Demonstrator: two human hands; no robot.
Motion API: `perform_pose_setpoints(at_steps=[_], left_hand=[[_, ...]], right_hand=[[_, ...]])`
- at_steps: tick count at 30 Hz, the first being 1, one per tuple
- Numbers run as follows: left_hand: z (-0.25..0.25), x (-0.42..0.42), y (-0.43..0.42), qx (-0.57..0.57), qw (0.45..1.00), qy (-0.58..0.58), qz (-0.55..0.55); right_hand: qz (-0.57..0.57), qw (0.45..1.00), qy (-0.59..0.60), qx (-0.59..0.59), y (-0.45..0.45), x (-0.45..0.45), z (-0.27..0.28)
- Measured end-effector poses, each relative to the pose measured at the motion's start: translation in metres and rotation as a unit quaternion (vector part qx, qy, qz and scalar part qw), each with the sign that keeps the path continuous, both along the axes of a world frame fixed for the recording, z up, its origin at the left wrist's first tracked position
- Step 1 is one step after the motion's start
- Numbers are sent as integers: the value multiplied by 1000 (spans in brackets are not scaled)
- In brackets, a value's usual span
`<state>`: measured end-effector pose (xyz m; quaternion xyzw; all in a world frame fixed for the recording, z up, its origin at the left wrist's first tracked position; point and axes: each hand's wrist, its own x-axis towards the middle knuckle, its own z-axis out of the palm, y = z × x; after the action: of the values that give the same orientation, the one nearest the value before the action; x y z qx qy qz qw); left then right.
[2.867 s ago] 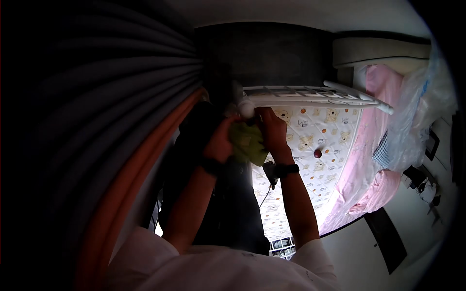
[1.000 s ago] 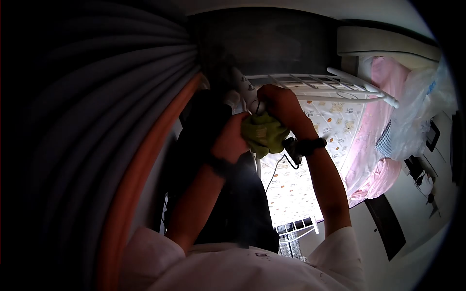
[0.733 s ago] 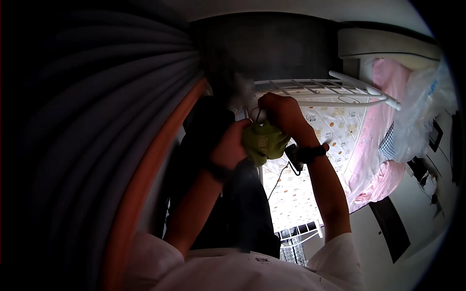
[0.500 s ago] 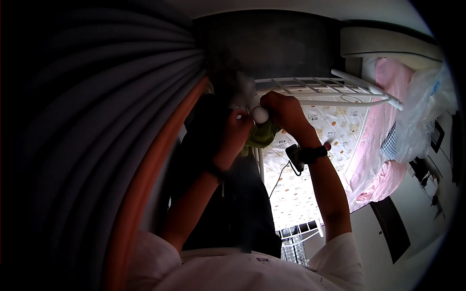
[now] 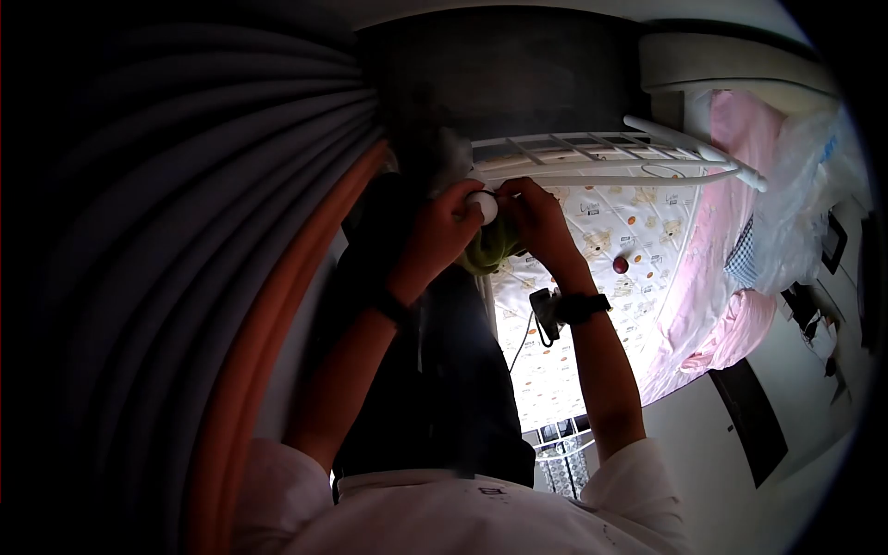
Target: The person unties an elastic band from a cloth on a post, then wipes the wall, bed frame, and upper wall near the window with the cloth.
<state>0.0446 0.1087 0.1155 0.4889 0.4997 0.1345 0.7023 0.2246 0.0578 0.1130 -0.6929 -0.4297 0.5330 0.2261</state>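
- Far left: curtain (image 5: 217, 176) in dark folds, orange strip along its inner edge.
- Left hand (image 5: 444, 231): fingers bent inward, thumb against the left side of a white ball (image 5: 486, 209). Too dim to tell whether fingers are clamped on anything.
- White ball: round, no long axis; between the hands, nearer the left. Thin dark loop (image 5: 483, 191) crosses its upper edge, roughly hand to hand.
- Green cloth (image 5: 498, 248): bunched just below ball, longer way slanting up toward right hand.
- Right hand (image 5: 538, 222): fingertips drawn close together at loop's right end; firm pinch or light touch, cannot tell.
- Right wrist: strapped-on device (image 5: 546, 314).
- Printed mattress (image 5: 597, 217): dark-red ball (image 5: 621, 265) on it, apart from right hand.
- Far right: clear plastic bag (image 5: 800, 199), contents not readable; checked cloth (image 5: 742, 259) beside it.
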Motion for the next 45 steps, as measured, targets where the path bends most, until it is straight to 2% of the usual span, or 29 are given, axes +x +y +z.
perform_pose_setpoints(at_steps=[4, 5, 9, 12, 14, 15, 16, 20, 22, 25, 27, 30, 32, 34, 37, 43, 45], left_hand=[[0, -1, -2, -79, 997, 10, 16], [0, -2, -3, -78, 997, 10, 12], [8, -3, -2, -88, 995, 40, 13], [9, -3, -3, -76, 996, 44, 17], [11, -3, -8, -67, 997, 44, 18], [15, -3, -10, -22, 996, 84, -10], [17, -3, -10, 23, 991, 124, -38], [0, 2, -9, 106, 986, 126, -16], [4, 6, -5, 161, 965, 188, -85], [9, 6, -3, 166, 963, 190, -98], [5, 7, -6, 191, 961, 182, -83], [3, 3, 3, 171, 966, 171, -87], [8, 7, 15, -31, 990, 129, -45], [-2, 9, 17, -36, 988, 141, -56], [-6, 6, 18, -52, 985, 146, -68], [-8, -8, 27, -54, 991, 85, -86], [-1, -13, 28, -145, 986, 58, -51]], right_hand=[[-91, 996, 4, 6, -24, -10, -6], [-117, 993, -15, 5, -29, -13, -9], [-232, 972, 46, 7, -39, -22, -13], [-234, 969, 64, -53, -37, -29, -5], [-172, 984, -39, -20, -42, -40, -9], [-143, 986, -90, 12, -42, -46, -7], [-144, 985, -89, 12, -41, -52, -7], [-232, 968, -84, 54, -41, -70, -10], [-256, 962, -69, 65, -39, -76, -7], [-292, 953, -59, 48, -35, -77, 6], [-338, 940, 12, -47, -28, -74, 15], [-308, 951, -5, -29, -34, -68, 1], [-306, 951, 43, -27, -39, -60, -6], [-311, 939, 142, -34, -40, -51, -9], [-317, 930, 179, -53, -38, -48, -8], [-337, 918, 189, -90, -41, -48, 3], [-343, 912, 206, -91, -43, -49, 1]])
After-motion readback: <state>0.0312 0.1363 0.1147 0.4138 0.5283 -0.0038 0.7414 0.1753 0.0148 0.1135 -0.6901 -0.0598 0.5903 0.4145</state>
